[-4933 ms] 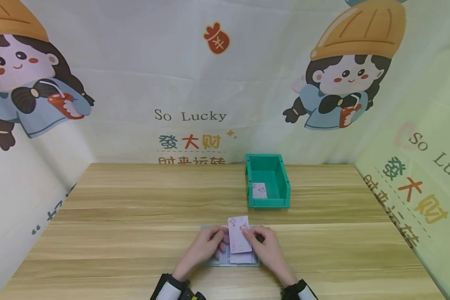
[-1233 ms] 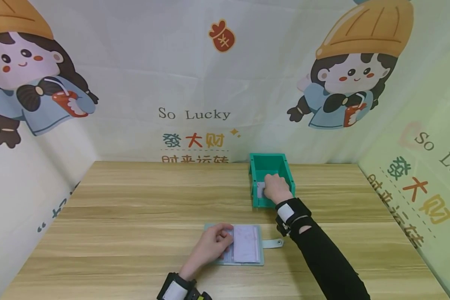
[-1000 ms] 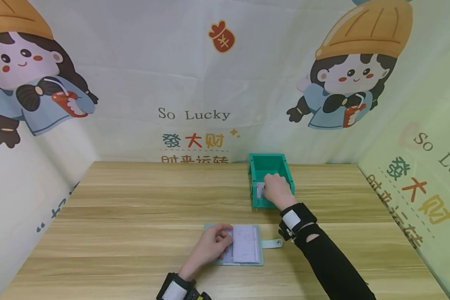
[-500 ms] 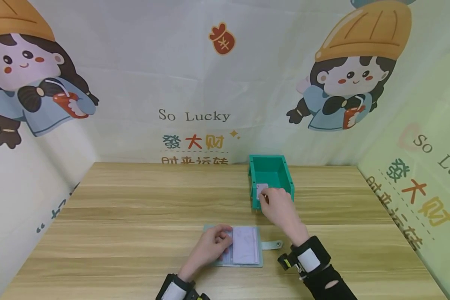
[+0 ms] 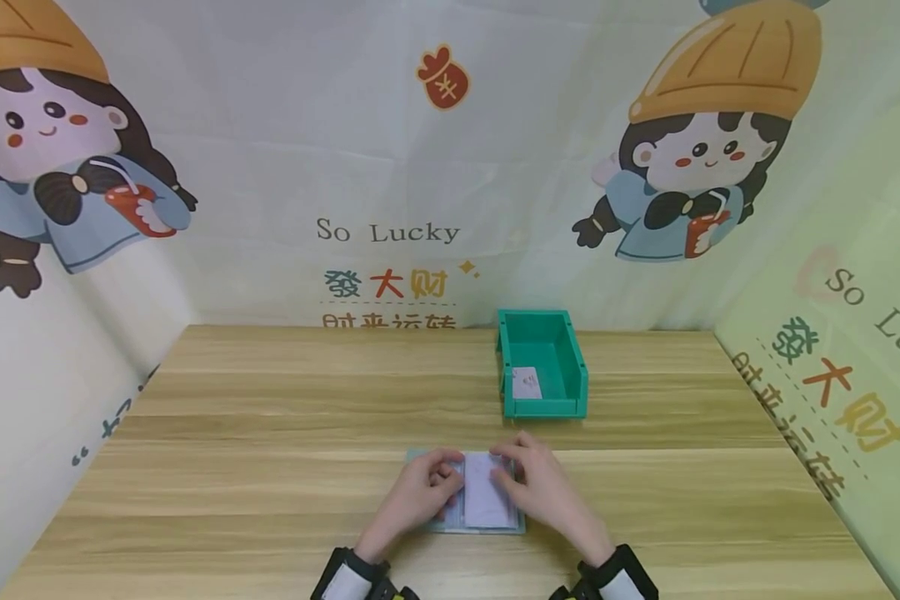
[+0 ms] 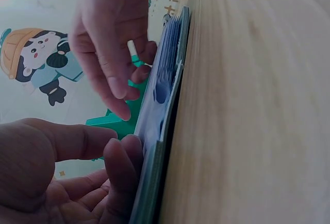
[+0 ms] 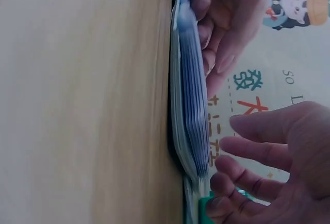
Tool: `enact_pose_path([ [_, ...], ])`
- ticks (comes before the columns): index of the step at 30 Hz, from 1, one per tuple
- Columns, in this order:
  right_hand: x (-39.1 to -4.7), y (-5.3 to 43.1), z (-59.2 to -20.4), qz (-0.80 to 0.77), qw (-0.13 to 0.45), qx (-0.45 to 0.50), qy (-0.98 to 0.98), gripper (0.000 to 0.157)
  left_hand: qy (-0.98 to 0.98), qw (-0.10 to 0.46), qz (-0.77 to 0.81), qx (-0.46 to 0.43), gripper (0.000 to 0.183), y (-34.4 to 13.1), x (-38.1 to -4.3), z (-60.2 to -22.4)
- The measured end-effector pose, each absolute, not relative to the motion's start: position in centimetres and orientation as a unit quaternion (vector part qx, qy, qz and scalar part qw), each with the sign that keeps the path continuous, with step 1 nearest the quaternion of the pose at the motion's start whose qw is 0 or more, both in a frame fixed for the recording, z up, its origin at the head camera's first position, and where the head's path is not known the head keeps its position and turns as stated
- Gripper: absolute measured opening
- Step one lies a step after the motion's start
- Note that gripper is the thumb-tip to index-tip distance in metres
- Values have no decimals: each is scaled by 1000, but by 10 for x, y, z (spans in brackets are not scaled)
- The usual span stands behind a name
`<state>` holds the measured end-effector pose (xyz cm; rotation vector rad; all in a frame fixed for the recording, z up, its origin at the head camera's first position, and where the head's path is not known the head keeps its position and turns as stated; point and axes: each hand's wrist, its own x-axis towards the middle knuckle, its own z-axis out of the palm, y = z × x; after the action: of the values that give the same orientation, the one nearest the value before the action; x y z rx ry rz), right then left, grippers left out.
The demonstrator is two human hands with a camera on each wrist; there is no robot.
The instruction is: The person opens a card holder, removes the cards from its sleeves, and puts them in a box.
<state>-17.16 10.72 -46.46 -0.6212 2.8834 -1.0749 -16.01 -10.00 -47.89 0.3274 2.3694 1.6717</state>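
A light-blue card holder (image 5: 487, 500) lies open on the table, its right side showing a thick stack of clear sleeves with a pale lilac face. In the left wrist view the layered sleeves (image 6: 164, 64) stand out edge-on. My left hand (image 5: 420, 493) rests at the holder's left side, fingers loosely bent and touching it. Over the right side hovers my right hand (image 5: 543, 483), fingers spread at the sleeves' edge with nothing between them; the right wrist view shows the same right hand (image 7: 278, 157) with its fingers apart.
A green open-front bin (image 5: 546, 407) stands behind the holder, slightly to the right. Inside it, at the front left, lies a pale pink printed card (image 5: 527, 383). The wooden table (image 5: 270, 417) meets a printed cloth backdrop (image 5: 390, 150) at the back.
Nearly five seconds ago the right hand held a pink card over the holder. Later it was inside the bin; now it is back at the holder without a card. The left hand stayed put.
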Motion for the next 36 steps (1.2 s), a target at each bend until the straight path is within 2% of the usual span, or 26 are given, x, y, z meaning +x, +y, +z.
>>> enact_pose_path([
  [5,-169,109,-473,-357,28,-193,913,40,803,112,574,112,37,-101,-159,-477],
  [9,-173,108,-476,-356,37,-185,915,46,804,111,574,111,37,-101,-159,-477],
  [17,-181,109,-478,-366,42,-172,914,37,805,112,572,107,37,-100,-160,-480],
  [31,-174,104,-486,-396,-16,-125,910,34,806,113,570,111,36,-101,-160,-480],
  [36,-172,104,-488,-415,-23,-111,903,28,805,111,571,114,36,-101,-159,-479],
])
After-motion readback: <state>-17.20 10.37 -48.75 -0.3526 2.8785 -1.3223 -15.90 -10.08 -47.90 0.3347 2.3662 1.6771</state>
